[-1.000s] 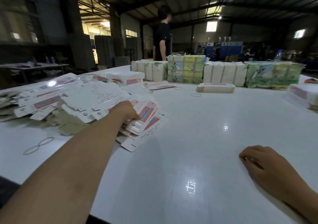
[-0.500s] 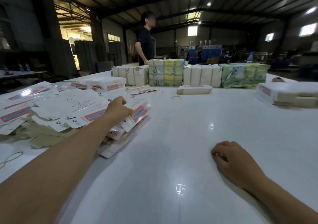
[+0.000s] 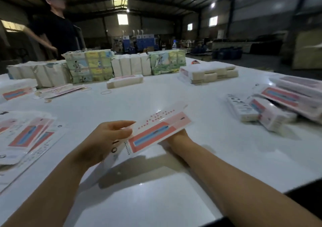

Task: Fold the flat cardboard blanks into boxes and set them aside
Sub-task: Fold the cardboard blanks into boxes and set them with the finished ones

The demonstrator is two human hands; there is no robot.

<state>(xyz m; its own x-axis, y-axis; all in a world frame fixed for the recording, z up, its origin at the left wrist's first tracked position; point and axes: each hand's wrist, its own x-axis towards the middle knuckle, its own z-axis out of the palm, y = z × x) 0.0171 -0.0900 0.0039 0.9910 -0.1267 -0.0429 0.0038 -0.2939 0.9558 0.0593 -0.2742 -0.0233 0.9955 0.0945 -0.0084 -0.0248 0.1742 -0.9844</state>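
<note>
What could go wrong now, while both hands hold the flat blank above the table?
The blank is held only at its two ends, left hand pinching, right hand underneath, so it may bend at a wrong crease. A loose grip could drop it onto the table. The loose pile of blanks might slide if bumped.

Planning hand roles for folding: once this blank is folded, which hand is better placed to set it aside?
Probably the right hand: it holds the blank at its right end, and the folded boxes lie on that side. The left hand is nearer the flat stack.
</note>
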